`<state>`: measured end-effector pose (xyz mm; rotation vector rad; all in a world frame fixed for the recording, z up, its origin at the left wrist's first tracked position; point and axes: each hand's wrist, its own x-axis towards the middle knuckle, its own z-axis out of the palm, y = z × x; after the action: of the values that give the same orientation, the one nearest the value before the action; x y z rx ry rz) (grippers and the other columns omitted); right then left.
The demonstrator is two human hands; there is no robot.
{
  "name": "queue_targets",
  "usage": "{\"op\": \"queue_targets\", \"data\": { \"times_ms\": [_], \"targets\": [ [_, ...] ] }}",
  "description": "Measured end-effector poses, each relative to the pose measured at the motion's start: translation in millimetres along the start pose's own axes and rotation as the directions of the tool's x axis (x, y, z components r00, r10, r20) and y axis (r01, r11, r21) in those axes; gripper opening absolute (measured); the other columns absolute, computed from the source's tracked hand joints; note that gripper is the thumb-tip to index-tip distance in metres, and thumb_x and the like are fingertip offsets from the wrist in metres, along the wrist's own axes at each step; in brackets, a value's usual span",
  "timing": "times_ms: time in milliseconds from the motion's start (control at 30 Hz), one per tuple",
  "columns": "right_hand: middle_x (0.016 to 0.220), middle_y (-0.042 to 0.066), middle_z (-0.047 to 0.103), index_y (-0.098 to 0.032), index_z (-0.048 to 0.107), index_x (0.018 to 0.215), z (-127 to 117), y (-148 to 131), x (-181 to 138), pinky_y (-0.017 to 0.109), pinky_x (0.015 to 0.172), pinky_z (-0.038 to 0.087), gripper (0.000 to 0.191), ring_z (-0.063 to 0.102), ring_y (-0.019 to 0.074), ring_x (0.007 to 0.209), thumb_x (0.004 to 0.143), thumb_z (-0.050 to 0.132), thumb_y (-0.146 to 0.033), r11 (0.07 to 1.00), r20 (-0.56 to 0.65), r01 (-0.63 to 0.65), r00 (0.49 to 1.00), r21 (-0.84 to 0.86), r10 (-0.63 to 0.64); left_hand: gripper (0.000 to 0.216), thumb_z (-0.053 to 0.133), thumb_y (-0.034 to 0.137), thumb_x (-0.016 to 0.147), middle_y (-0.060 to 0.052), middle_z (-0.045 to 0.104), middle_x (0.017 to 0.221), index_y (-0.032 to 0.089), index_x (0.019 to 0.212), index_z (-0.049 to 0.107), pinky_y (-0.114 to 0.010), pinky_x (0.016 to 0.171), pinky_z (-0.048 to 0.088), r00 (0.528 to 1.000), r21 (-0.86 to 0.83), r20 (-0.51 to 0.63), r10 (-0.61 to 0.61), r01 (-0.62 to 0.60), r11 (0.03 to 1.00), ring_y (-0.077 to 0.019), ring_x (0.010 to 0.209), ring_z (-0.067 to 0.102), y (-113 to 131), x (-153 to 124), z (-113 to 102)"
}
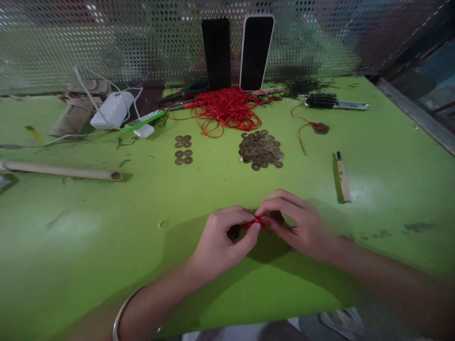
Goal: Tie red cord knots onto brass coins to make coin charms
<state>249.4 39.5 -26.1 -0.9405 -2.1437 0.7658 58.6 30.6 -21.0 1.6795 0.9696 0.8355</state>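
A silver bangle (pixel 122 309) circles the left forearm (pixel 161 293). Just over the tabletop (pixel 135 213), the left hand (pixel 227 237) and right hand (pixel 298 222) meet, each grip pinching the red cord (pixel 256 220) between thumb and fingers. It looks light, soft and perhaps slippery, probably best held by the fingertips near its bunched middle; the fingers hide much of it. Beyond lie a coin pile (pixel 261 149), smaller coin groups (pixel 183 150) and a red tangle (pixel 227 109); a wooden-handled tool (pixel 343 180) lies right, well apart.

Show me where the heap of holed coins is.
In the head view, the heap of holed coins lies right of centre, between the red cord tangle and the right hand.
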Motion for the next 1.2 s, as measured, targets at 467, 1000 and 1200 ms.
{"op": "queue_targets", "data": {
  "times_ms": [467,1000,1200],
  "targets": [
    [0.093,0.004,0.057,-0.021,0.055,0.102,1.1,-1.1,-1.6,0.025,0.063,0.049,0.012,0.056,0.012,0.074,0.092,0.05,-0.016,0.999,-0.025,-0.042,0.999,-0.018,0.042,0.015,0.055,0.015,0.085,0.0,0.063,0.065,0.015,0.074,0.066,-0.021,0.053,0.036,1.0,0.025,-0.006,-0.008,0.008,1.0,-0.0083,0.057,0.049,-0.3,0.5,-1.2],
    [0.087,0.003,0.054,-0.022,0.061,0.099,0.3,0.3,0.7,0.024,0.058,0.048,0.012,0.055,0.0127,0.075,0.089,0.057,-0.017,0.998,-0.091,-0.035,0.995,-0.061,0.029,0.015,0.056,0.016,0.084,-0.001,0.064,0.066,0.015,0.078,0.069,-0.021,0.051,0.036,1.0,0.032,-0.016,0.006,-0.006,0.999,-0.0092,0.057,0.049,-1.2,0.1,-0.4],
    [0.078,0.001,0.05,-0.024,0.065,0.098,-0.3,-2.2,1.2,0.022,0.051,0.045,0.014,0.051,0.0102,0.063,0.088,0.058,-0.017,0.998,-0.115,0.002,0.993,-0.058,-0.009,0.018,0.055,0.02,0.086,-0.001,0.061,0.063,0.014,0.074,0.067,-0.022,0.05,0.035,0.999,0.039,-0.031,-0.03,0.031,0.999,-0.0092,0.055,0.048,-0.9,0.6,-1.0]
  ]
}}
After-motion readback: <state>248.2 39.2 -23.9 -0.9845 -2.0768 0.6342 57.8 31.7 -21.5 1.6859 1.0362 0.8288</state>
